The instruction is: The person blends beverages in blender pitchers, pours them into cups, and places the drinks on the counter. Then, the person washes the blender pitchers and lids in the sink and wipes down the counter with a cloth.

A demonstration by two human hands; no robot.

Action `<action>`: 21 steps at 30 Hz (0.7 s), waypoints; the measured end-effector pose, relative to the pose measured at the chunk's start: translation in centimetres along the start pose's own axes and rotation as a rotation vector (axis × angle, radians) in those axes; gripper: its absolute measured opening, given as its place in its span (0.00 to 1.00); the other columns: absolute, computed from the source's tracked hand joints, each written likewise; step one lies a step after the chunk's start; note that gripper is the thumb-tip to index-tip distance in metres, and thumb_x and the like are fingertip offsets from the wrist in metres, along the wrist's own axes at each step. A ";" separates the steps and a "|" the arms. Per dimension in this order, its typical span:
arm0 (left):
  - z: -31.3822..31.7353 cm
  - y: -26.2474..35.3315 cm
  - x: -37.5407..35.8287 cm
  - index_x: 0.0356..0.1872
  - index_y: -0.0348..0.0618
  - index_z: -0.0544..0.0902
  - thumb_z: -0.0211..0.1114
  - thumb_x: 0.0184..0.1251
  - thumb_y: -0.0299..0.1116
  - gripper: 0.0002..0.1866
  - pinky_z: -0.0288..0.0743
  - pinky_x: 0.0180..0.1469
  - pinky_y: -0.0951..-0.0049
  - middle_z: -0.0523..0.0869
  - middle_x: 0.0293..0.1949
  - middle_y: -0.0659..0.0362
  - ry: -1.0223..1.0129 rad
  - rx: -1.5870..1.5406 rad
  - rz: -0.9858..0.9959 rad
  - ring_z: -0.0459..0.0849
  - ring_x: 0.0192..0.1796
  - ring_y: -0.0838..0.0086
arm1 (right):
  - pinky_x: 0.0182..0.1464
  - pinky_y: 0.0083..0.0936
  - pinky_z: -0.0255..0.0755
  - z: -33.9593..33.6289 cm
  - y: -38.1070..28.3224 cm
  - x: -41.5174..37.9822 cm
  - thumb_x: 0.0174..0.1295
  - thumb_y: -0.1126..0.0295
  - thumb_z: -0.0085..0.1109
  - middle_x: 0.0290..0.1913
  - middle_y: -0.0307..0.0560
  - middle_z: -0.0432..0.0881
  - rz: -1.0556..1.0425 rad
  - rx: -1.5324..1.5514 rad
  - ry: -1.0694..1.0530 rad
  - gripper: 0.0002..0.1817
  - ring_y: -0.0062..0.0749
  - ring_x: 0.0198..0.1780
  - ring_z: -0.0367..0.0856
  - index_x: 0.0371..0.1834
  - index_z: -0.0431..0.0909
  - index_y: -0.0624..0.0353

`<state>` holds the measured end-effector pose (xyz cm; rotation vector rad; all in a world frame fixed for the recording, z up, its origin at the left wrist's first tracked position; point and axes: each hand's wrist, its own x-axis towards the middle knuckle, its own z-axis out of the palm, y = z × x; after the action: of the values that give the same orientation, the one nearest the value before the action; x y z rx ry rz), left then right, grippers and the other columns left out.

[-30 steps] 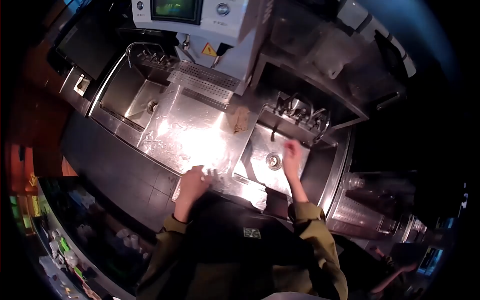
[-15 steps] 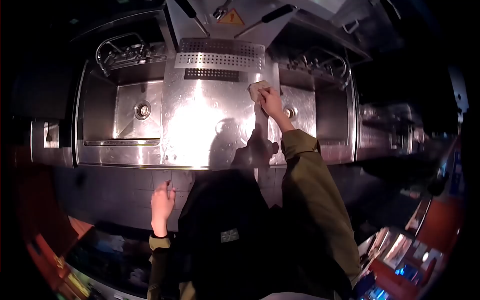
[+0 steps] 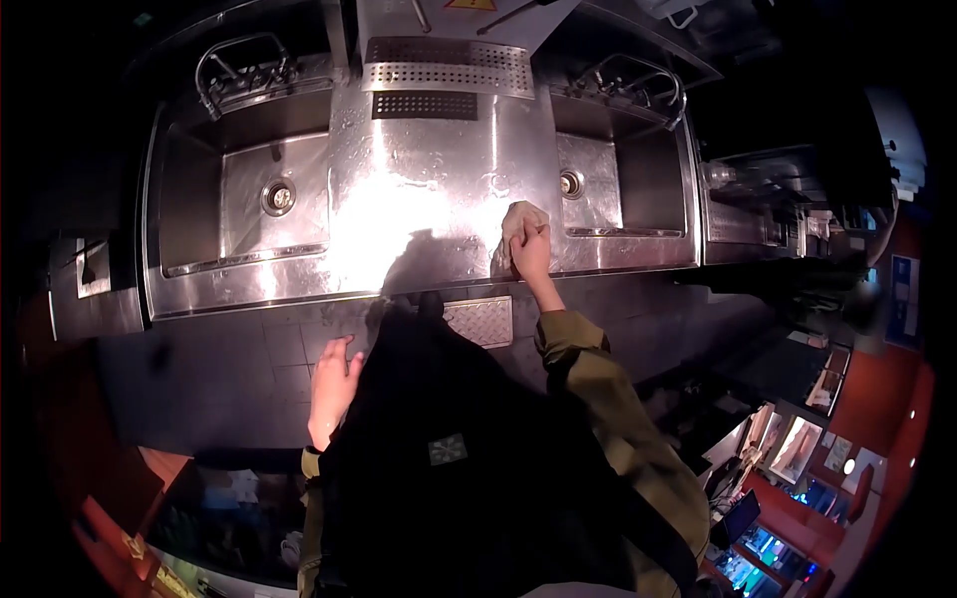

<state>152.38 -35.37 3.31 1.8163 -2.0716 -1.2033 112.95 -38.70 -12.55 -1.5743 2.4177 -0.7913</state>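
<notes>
A pale, crumpled cloth (image 3: 522, 217) lies on the wet steel counter (image 3: 454, 164), close to the inner edge of the right sink. My right hand (image 3: 532, 251) has its fingers closed on this cloth and presses it against the metal near the counter's front edge. Over the dark tiled floor, to the left of my body, hangs my left hand (image 3: 334, 384), fingers apart and holding nothing.
Steel sinks with drains flank the counter, the left sink (image 3: 239, 249) and the right sink (image 3: 626, 235), each with a faucet behind. A perforated metal strip (image 3: 449, 75) crosses the counter's back. On the floor is a textured metal plate (image 3: 478, 321).
My right hand and the cloth have moved from the back of the counter toward its front edge. My view has shifted, and the floor plate now shows. My left hand stays open.
</notes>
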 end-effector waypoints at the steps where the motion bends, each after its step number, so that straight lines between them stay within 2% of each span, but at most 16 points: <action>1: -0.1 -0.3 -0.7 0.48 0.36 0.73 0.56 0.61 0.32 0.16 0.70 0.49 0.63 0.77 0.46 0.48 0.022 0.002 -0.037 0.75 0.48 0.52 | 0.43 0.35 0.69 0.3 -0.8 -0.4 0.48 0.70 0.57 0.39 0.60 0.69 -0.014 0.007 0.027 0.22 0.50 0.39 0.72 0.50 0.74 0.61; 3: -0.2 -2.1 -1.9 0.48 0.35 0.73 0.56 0.60 0.31 0.16 0.70 0.49 0.62 0.77 0.46 0.47 0.092 -0.035 -0.100 0.75 0.48 0.52 | 0.44 0.36 0.69 1.1 -2.2 -0.6 0.47 0.69 0.57 0.40 0.62 0.68 0.010 0.053 0.021 0.23 0.52 0.40 0.72 0.50 0.74 0.61; 6: -0.7 -4.1 -3.6 0.48 0.35 0.73 0.56 0.60 0.30 0.16 0.70 0.49 0.62 0.76 0.46 0.46 0.053 -0.001 -0.181 0.75 0.48 0.51 | 0.45 0.35 0.69 0.2 -4.4 -0.8 0.47 0.70 0.57 0.40 0.61 0.68 0.026 0.119 0.042 0.22 0.52 0.40 0.72 0.50 0.74 0.61; 8: -1.2 -5.1 -3.6 0.48 0.35 0.73 0.56 0.60 0.30 0.16 0.70 0.48 0.62 0.77 0.45 0.46 0.012 -0.010 -0.133 0.76 0.48 0.52 | 0.44 0.35 0.69 -3.4 -8.4 -0.1 0.48 0.73 0.55 0.39 0.59 0.69 0.245 0.316 -0.069 0.21 0.51 0.40 0.72 0.49 0.75 0.60; 9: -1.7 -5.7 -3.2 0.48 0.35 0.73 0.56 0.60 0.30 0.16 0.70 0.48 0.62 0.77 0.45 0.46 -0.001 -0.014 -0.102 0.76 0.47 0.52 | 0.44 0.35 0.69 -3.2 -8.1 -0.5 0.48 0.74 0.54 0.38 0.59 0.69 0.299 0.352 -0.024 0.21 0.50 0.39 0.72 0.49 0.75 0.60; 11: -3.4 -6.5 -2.3 0.47 0.35 0.73 0.56 0.60 0.30 0.15 0.70 0.47 0.63 0.77 0.44 0.46 0.009 -0.027 -0.007 0.77 0.46 0.53 | 0.45 0.35 0.69 0.3 -3.2 -2.1 0.49 0.76 0.52 0.38 0.58 0.70 0.312 -0.121 -0.007 0.19 0.50 0.41 0.73 0.48 0.76 0.59; 12: -4.3 -7.4 -1.7 0.47 0.35 0.73 0.56 0.60 0.30 0.15 0.70 0.47 0.64 0.77 0.44 0.46 0.001 -0.049 0.002 0.77 0.45 0.53 | 0.45 0.35 0.69 -0.1 -3.6 -2.5 0.49 0.76 0.53 0.40 0.59 0.71 0.250 -0.158 0.063 0.19 0.49 0.41 0.73 0.47 0.77 0.58; 14: -5.9 -10.2 -0.2 0.47 0.36 0.73 0.56 0.60 0.30 0.15 0.71 0.47 0.65 0.77 0.43 0.47 -0.031 -0.093 0.034 0.77 0.45 0.54 | 0.44 0.36 0.70 -0.5 -4.8 -3.7 0.48 0.75 0.53 0.41 0.59 0.72 0.414 -0.105 0.081 0.19 0.48 0.40 0.74 0.47 0.77 0.57; 16: -7.3 -15.1 0.8 0.48 0.40 0.74 0.55 0.61 0.31 0.14 0.70 0.47 0.64 0.77 0.44 0.48 -0.061 -0.127 0.145 0.77 0.46 0.55 | 0.43 0.36 0.71 -0.9 -7.9 -4.8 0.47 0.71 0.55 0.36 0.59 0.75 0.385 -0.102 0.114 0.20 0.49 0.38 0.76 0.48 0.77 0.55; 18: -9.9 -18.9 0.8 0.48 0.41 0.74 0.54 0.60 0.31 0.14 0.70 0.47 0.64 0.77 0.44 0.49 -0.132 -0.070 0.147 0.76 0.46 0.55 | 0.43 0.36 0.71 1.0 -8.5 -5.7 0.47 0.69 0.55 0.34 0.59 0.76 0.332 -0.075 0.110 0.21 0.50 0.38 0.76 0.48 0.77 0.56; 20: -12.4 -23.0 0.1 0.47 0.41 0.74 0.54 0.61 0.31 0.14 0.70 0.47 0.64 0.77 0.44 0.49 -0.131 -0.023 0.138 0.76 0.46 0.54 | 0.43 0.37 0.70 3.9 -11.4 -6.3 0.47 0.69 0.54 0.33 0.59 0.76 0.423 -0.107 0.066 0.20 0.50 0.38 0.76 0.48 0.77 0.57; 21: -13.8 -24.8 -0.2 0.47 0.40 0.74 0.54 0.61 0.31 0.14 0.70 0.47 0.63 0.77 0.44 0.49 -0.118 -0.011 0.129 0.76 0.46 0.54 | 0.42 0.37 0.71 5.9 -12.0 -6.9 0.47 0.70 0.54 0.33 0.60 0.76 0.251 -0.135 0.135 0.20 0.51 0.37 0.76 0.48 0.76 0.57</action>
<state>179.57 -40.49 -2.96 1.6149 -2.2013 -1.3128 128.01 -38.39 -12.61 -1.2578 2.7480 -0.7213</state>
